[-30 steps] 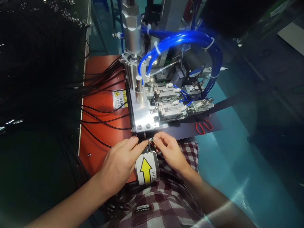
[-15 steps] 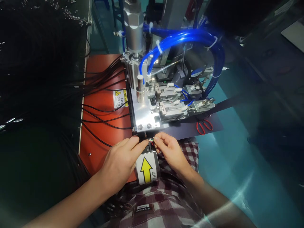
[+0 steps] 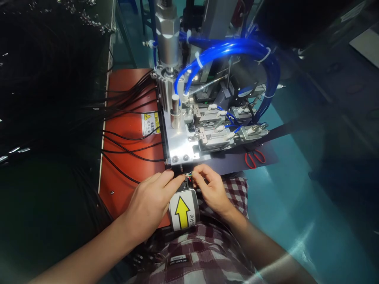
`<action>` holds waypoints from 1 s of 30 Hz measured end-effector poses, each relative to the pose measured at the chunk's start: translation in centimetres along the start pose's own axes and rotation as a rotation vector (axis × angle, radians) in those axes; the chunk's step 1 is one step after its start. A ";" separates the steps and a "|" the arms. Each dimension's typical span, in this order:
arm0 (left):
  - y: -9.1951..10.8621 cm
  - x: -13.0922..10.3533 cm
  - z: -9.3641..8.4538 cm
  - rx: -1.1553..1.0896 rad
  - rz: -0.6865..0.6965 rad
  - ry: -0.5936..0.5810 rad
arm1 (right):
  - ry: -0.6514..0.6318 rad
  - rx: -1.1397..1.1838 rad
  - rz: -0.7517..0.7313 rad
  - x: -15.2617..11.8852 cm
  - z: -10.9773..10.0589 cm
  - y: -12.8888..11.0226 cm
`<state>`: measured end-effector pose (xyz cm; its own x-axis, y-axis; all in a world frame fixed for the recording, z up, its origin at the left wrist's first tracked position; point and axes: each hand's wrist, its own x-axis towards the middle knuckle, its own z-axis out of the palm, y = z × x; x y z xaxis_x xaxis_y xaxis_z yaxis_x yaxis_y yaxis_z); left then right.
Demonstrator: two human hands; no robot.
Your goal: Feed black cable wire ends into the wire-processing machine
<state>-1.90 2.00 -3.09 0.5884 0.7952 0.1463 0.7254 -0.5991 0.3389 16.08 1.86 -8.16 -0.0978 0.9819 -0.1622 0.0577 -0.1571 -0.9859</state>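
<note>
My left hand point(image 3: 151, 203) and my right hand point(image 3: 209, 185) meet at the front edge of a metal machine plate point(image 3: 177, 148). Between their fingertips sit thin coloured wire ends point(image 3: 188, 176), red and green, at the tip of a black cable. Both hands pinch these wires, the left from the left side and the right from above. Just below them is a grey cover with a yellow arrow label point(image 3: 183, 209).
A pneumatic fixture with blue hoses point(image 3: 227, 49) and a silver cylinder point(image 3: 167, 33) stands behind. Several black cables point(image 3: 127, 138) cross an orange panel point(image 3: 130, 118) at left. Red scissors point(image 3: 254, 157) lie at right. My lap has checked cloth point(image 3: 207, 244).
Hands stay almost still on the wire ends; my right fingers curl in slightly. The camera shifted a little.
</note>
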 end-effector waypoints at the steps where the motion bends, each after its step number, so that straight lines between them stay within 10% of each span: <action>1: 0.0 0.0 0.0 0.000 -0.001 -0.004 | 0.007 -0.033 -0.027 0.0 0.0 0.1; 10: 0.0 0.1 0.0 -0.006 0.010 0.015 | 0.051 -0.230 -0.275 0.4 -0.3 1.0; 30: -0.2 0.2 0.0 -0.022 0.026 0.020 | 0.020 -0.027 0.099 0.0 0.2 -1.4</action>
<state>-1.91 2.24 -3.11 0.5991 0.7815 0.1741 0.7022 -0.6173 0.3547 15.78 2.08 -6.79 -0.0701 0.9637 -0.2576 0.0931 -0.2507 -0.9636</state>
